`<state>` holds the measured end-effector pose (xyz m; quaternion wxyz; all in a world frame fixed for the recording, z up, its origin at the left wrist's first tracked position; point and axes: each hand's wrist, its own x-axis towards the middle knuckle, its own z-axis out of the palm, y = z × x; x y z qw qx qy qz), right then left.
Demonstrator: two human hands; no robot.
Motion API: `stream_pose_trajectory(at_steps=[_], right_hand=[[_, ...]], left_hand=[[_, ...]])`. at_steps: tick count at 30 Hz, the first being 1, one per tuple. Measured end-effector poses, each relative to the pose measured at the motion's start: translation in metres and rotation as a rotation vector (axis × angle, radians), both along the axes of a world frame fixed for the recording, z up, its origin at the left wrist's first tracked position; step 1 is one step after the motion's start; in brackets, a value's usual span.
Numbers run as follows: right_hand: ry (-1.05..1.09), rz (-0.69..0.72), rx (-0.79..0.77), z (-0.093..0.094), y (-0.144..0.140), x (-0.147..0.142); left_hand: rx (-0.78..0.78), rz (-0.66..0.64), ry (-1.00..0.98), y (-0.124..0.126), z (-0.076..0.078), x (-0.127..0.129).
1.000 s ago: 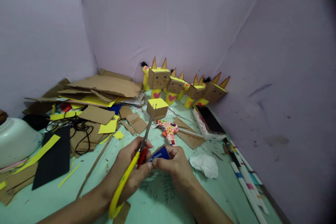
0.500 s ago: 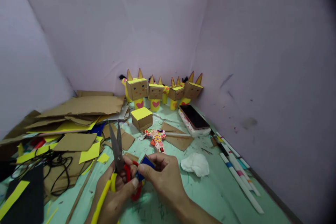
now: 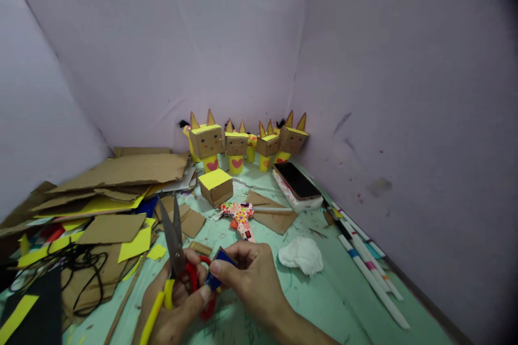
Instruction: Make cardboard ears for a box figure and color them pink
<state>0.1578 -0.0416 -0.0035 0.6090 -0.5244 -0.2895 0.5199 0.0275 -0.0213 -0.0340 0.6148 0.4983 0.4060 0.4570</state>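
Head view: the left hand (image 3: 174,304) holds the scissors (image 3: 174,252), blades parted, tips pointing away from the person and slightly left. The right hand (image 3: 253,275) pinches the blue card (image 3: 212,281) above the table (image 3: 348,304), its lower end at the left thumb, its long axis slanting away and rightward.

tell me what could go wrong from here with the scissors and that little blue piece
The scissors stand open in the left hand, so a careless shift might nick a finger.

The blue piece is small and held at the fingertips of the right hand, so it could slip or bend.

The blades point away from the person, so reaching forward might knock the yellow-topped box.
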Motion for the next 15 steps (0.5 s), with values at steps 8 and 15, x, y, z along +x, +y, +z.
stream_pose_trajectory(at_steps=[8,15], right_hand=[[0.036,0.126,0.140,-0.014,0.003,0.002],[0.181,0.137,0.122,-0.028,0.004,0.002]], left_hand=[[-0.025,0.030,-0.018,0.002,0.006,-0.001],[0.047,-0.036,0.080,0.011,0.003,-0.008]])
